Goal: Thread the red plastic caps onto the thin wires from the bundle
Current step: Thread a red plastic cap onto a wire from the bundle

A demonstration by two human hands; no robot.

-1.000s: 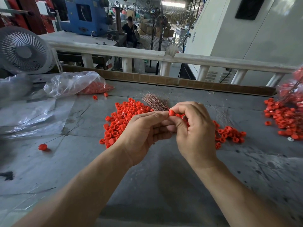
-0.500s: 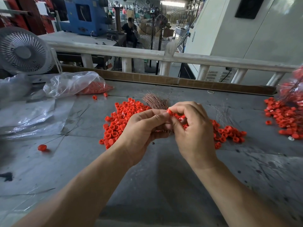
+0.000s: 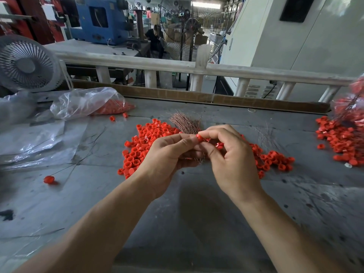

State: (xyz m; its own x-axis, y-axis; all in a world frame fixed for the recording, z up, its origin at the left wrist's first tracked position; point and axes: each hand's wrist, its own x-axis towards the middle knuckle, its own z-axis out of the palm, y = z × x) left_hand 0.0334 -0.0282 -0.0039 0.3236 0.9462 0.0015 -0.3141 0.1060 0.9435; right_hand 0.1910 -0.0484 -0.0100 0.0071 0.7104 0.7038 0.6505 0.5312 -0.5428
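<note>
From the head camera, both hands meet above the grey worktable (image 3: 197, 223). The left hand (image 3: 167, 154) is curled round the wire bundle (image 3: 185, 123), whose coppery ends fan out beyond the knuckles; its thumb and forefinger reach toward the right hand. The right hand (image 3: 232, 154) pinches a single red cap (image 3: 200, 138) between thumb and forefinger tip, right where the two hands touch. Its other fingers are bent inward, and more red shows inside the palm, though how many caps lie there cannot be made out.

The single wire being worked is too thin to see against the fingers, so whether it has entered the cap is unclear. The bundle's lower part is hidden inside the left fist, with a few strands showing beneath it.

A loose pile of red caps (image 3: 143, 142) lies on the table behind and left of the hands, continuing to the right behind the right hand. Another heap of caps (image 3: 338, 140) sits at the right edge, partly cut off. A clear plastic bag (image 3: 84, 102) holding more caps lies far left, and one stray cap (image 3: 48, 179) sits alone near the left.
</note>
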